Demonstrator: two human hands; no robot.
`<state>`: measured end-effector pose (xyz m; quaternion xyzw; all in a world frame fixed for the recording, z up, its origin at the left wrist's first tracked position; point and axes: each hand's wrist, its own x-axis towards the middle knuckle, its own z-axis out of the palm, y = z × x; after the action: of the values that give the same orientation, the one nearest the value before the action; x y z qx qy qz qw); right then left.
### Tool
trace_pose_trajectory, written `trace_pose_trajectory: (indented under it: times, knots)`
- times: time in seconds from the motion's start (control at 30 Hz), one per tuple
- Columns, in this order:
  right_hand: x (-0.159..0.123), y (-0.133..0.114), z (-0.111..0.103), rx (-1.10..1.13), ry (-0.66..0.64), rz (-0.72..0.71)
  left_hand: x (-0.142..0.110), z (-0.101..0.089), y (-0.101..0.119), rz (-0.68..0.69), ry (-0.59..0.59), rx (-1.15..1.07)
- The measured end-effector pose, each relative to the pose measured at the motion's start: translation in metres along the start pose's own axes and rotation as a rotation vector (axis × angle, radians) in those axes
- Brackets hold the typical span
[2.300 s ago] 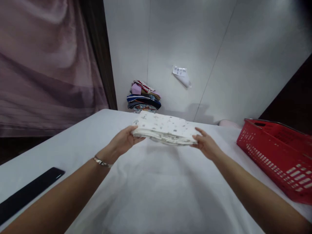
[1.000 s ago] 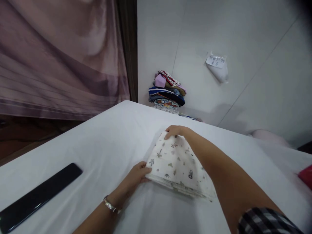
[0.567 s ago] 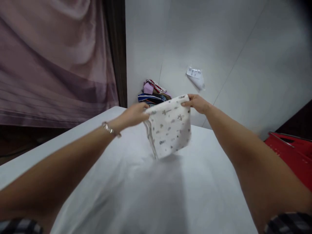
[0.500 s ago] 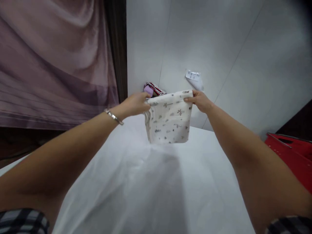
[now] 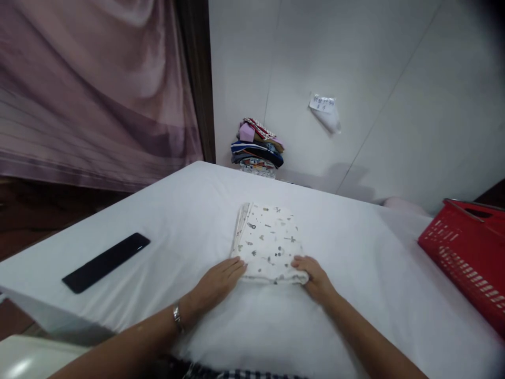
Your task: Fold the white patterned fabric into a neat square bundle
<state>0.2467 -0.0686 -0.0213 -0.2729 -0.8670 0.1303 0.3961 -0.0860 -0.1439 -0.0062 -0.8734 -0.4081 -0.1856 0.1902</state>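
Note:
A folded white cloth (image 5: 270, 239) with small printed plants and shapes lies on a white-covered table, its layers showing along the left edge. At its near left corner, my left hand (image 5: 223, 276) has its fingers together, gripping the edge. My right hand (image 5: 313, 276) pinches the near right corner, where the fabric curls up a little between thumb and fingers. Both hands rest low, close to the tabletop. A silver bracelet (image 5: 177, 315) circles my left wrist.
A stack of folded clothes (image 5: 258, 147) stands by the wall at the table's far edge. On the left lies a black phone-like slab (image 5: 106, 262). A red plastic basket (image 5: 465, 252) sits at the right. A labelled paper (image 5: 325, 111) hangs on the wall; a pink curtain (image 5: 98, 95) covers the left.
Both hands have brought the cloth down from the air and towards me, and it now lies flat on the table. The view has shifted, showing the black slab and the whole clothes stack.

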Motion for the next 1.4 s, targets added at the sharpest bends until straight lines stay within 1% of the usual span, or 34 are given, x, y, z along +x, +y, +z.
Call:
trace_pose_trajectory:
  times: [0.07,0.2,0.27,0.33,0.43,0.47,0.53,0.57,0.63,0.73,0.77,0.8,0.83,0.87,0.93,1.03,1.13,1.2,1.3,1.4]
  knots:
    - [-0.016,0.0,0.002,-0.044,-0.013,0.021,-0.007,-0.002,0.01,-0.034,0.01,0.006]
    - [-0.026,-0.004,-0.009,-0.066,-0.142,0.017,-0.011,-0.02,0.026,-0.05,0.006,-0.021]
    - [-0.029,-0.01,-0.014,-0.045,-0.217,0.067,-0.016,-0.024,0.036,-0.068,-0.031,-0.064]
    - [-0.027,-0.019,-0.022,-0.013,-0.314,0.163,-0.023,-0.027,0.043,-0.115,-0.09,-0.141]
    - [-0.006,-0.032,-0.038,0.078,-0.449,0.302,-0.027,-0.034,0.046,-0.2,-0.141,-0.32]
    - [0.005,-0.036,-0.042,0.103,-0.463,0.344,-0.026,-0.037,0.045,-0.226,-0.143,-0.387]
    - [0.036,-0.039,-0.044,0.118,-0.427,0.429,-0.02,-0.044,0.041,-0.296,-0.146,-0.513]
    - [0.053,-0.039,-0.04,0.106,-0.388,0.465,-0.015,-0.047,0.038,-0.348,-0.15,-0.567]
    - [0.089,-0.034,-0.023,0.122,-0.376,0.5,-0.002,-0.051,0.03,-0.48,-0.165,-0.641]
    - [0.143,-0.017,0.022,0.136,-0.354,0.578,0.02,-0.049,0.018,-0.678,-0.166,-0.643]
    - [0.16,-0.009,0.038,0.1,-0.372,0.589,0.026,-0.046,0.014,-0.729,-0.17,-0.627]
    - [0.175,-0.001,0.052,0.0,-0.367,0.577,0.03,-0.042,0.012,-0.771,-0.18,-0.61]
    - [0.19,0.006,0.066,-0.113,-0.387,0.532,0.034,-0.038,0.009,-0.805,-0.196,-0.594]
    - [0.202,0.013,0.077,-0.151,-0.392,0.515,0.035,-0.033,0.008,-0.833,-0.213,-0.585]
    - [0.222,0.026,0.092,-0.209,-0.413,0.491,0.036,-0.026,0.007,-0.877,-0.236,-0.586]
    - [0.237,0.039,0.103,-0.235,-0.464,0.487,0.032,-0.019,0.008,-0.92,-0.247,-0.631]
    - [0.239,0.046,0.105,-0.236,-0.514,0.469,0.03,-0.016,0.007,-0.965,-0.249,-0.679]
    - [0.236,0.048,0.105,-0.231,-0.525,0.46,0.03,-0.016,0.006,-0.995,-0.258,-0.708]
    - [0.231,0.049,0.105,-0.212,-0.479,0.441,0.03,-0.014,0.003,-1.013,-0.272,-0.743]
    - [0.228,0.049,0.105,-0.183,-0.401,0.44,0.029,-0.013,0.001,-0.979,-0.268,-0.765]
